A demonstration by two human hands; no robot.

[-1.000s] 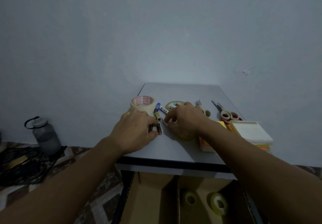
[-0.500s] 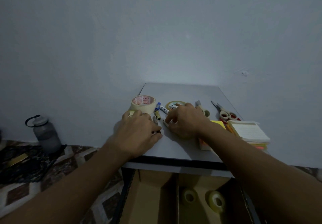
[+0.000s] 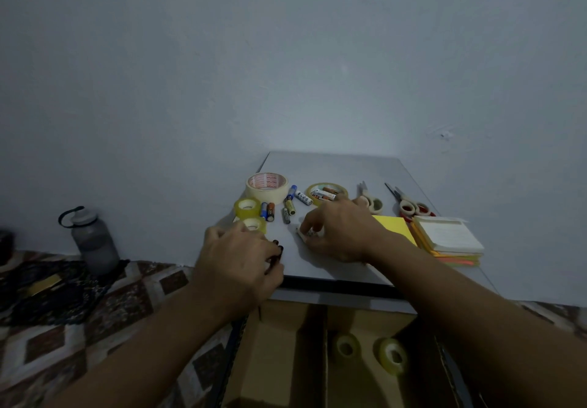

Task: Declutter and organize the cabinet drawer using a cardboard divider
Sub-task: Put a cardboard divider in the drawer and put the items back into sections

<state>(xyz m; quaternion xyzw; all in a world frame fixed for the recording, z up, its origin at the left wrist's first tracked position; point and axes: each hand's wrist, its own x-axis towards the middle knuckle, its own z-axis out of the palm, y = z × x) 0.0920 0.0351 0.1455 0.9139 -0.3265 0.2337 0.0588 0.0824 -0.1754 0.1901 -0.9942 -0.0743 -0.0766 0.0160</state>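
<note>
Drawer (image 3: 286, 360) sitting open below the cabinet top (image 3: 333, 166), cardboard divider (image 3: 324, 353) in it, two tape rolls (image 3: 347, 345) in the right compartment. Both hands gathering batteries (image 3: 289, 206) on top: left hand (image 3: 241, 258) closing on dark ones, right hand (image 3: 341, 229) pinching a white one. Next, probably: dropping them into a compartment.

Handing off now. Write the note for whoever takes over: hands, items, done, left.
Left hand: closed on dark batteries at the cabinet top's front edge.
Right hand: fingers pinching small white batteries on the top.
Done: cardboard divider in the drawer; two tape rolls in its right compartment.
Left: loose batteries, tapes, scissors, note pads.
</note>
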